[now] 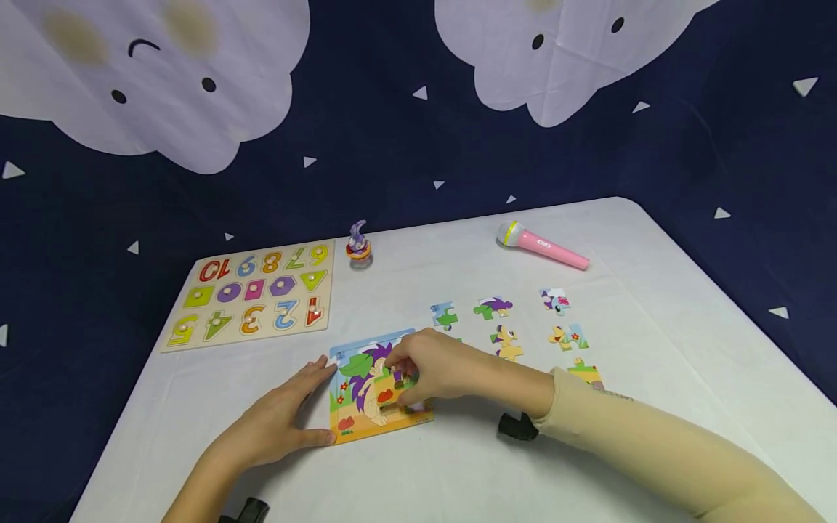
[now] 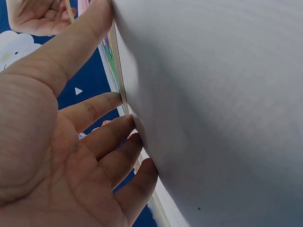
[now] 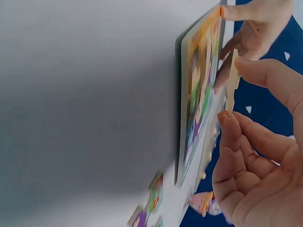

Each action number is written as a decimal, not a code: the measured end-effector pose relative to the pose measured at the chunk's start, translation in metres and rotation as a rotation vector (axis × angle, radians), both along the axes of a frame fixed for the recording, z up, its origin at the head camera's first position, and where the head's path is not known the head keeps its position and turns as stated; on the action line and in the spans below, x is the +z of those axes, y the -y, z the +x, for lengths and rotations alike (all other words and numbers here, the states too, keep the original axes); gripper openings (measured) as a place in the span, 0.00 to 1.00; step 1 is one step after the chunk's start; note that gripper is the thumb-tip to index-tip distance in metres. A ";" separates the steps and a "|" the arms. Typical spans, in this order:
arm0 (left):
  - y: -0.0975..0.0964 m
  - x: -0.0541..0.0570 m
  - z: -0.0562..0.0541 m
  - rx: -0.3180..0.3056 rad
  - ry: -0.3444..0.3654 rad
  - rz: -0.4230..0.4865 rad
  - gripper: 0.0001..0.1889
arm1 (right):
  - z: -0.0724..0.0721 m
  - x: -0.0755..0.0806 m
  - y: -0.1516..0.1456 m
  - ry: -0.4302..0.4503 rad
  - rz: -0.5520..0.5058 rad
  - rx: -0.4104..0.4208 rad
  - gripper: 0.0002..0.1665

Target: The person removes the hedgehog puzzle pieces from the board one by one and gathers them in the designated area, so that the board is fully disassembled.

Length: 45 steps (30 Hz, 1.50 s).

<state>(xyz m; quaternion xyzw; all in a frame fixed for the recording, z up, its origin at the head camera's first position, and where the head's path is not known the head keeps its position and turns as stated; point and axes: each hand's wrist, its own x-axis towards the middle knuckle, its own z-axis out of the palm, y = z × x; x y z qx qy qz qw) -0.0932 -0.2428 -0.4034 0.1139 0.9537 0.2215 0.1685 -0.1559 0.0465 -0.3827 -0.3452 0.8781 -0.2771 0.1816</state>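
A picture puzzle board with a purple-haired cartoon hedgehog lies on the white table. My left hand rests at the board's left side, thumb by the lower corner and fingertips by the upper one; in the left wrist view its fingers look extended along the edge. Over the board's right half is my right hand, pinching a jigsaw piece between thumb and fingers. That piece is raised off the board in the right wrist view. The right hand hides part of the picture.
Several loose jigsaw pieces are spread right of the board, some partly behind the right arm. A wooden number board lies back left. A small purple figurine and a pink toy microphone are near the far edge.
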 end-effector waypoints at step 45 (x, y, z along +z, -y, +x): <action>0.000 0.001 0.000 0.004 0.012 0.001 0.56 | 0.011 -0.021 -0.103 -0.030 -0.025 -0.072 0.24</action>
